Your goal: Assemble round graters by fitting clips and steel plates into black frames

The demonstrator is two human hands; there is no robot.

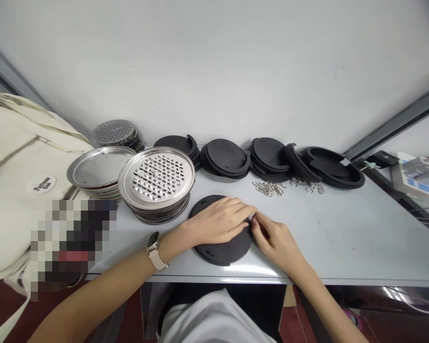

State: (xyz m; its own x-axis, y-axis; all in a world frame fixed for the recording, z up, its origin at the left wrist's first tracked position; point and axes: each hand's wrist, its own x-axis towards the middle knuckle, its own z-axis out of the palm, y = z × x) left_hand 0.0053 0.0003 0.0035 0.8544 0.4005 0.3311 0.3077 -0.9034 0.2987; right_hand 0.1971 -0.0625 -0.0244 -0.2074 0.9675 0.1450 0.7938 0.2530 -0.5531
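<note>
A round black disc (224,252) with small slots lies on the table in front of me. My left hand (221,220) rests across it, palm down with fingers stretched toward its right edge. At that edge, the fingers of my right hand (273,236) are closed in a pinch, meeting the left fingertips. Whatever is between the right fingertips is too small or hidden to make out. Left of the disc stands a stack of round metal graters (157,178). Small metal clips (269,188) lie in a pile beyond my hands.
Stacks of black round lids (226,157) line the wall, with larger black rimmed pieces (334,166) to the right. Metal plates (102,166) and a perforated stack (116,132) stand at the left, beside a cream bag (25,157). More metal rings (309,189) lie at the right.
</note>
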